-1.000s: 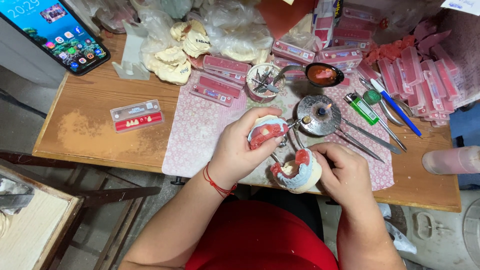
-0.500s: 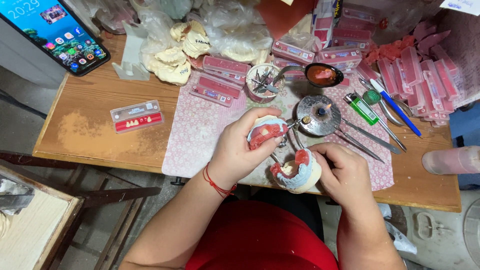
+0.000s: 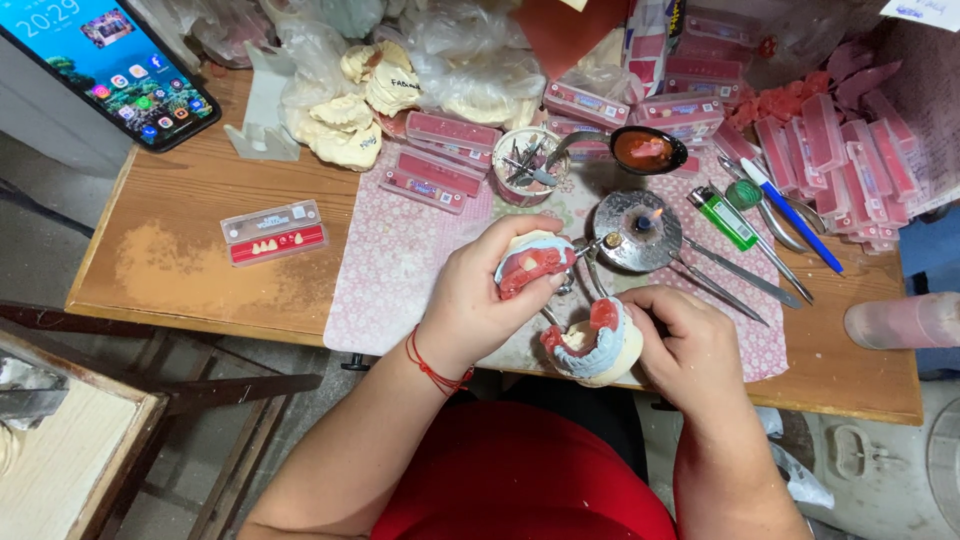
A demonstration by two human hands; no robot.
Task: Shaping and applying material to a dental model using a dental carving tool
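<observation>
My left hand [image 3: 478, 295] grips a plaster dental cast with red wax [image 3: 533, 262], raised a little over the patterned cloth [image 3: 390, 270]. My right hand [image 3: 690, 345] holds a second cast on a blue base with red wax [image 3: 598, 345] near the table's front edge. The two casts are close together, joined by a metal hinge frame [image 3: 583, 268] between them. A small lit burner on a round metal dish [image 3: 636, 232] stands just beyond both hands.
Thin metal instruments [image 3: 735, 270], a green lighter [image 3: 724, 218] and a blue pen [image 3: 792, 214] lie right of the burner. A cup of tools [image 3: 530, 165], a dark bowl of red wax [image 3: 647, 150], pink tooth boxes [image 3: 440, 170], plaster casts [image 3: 345, 130], a smartphone [image 3: 110, 65] sit behind.
</observation>
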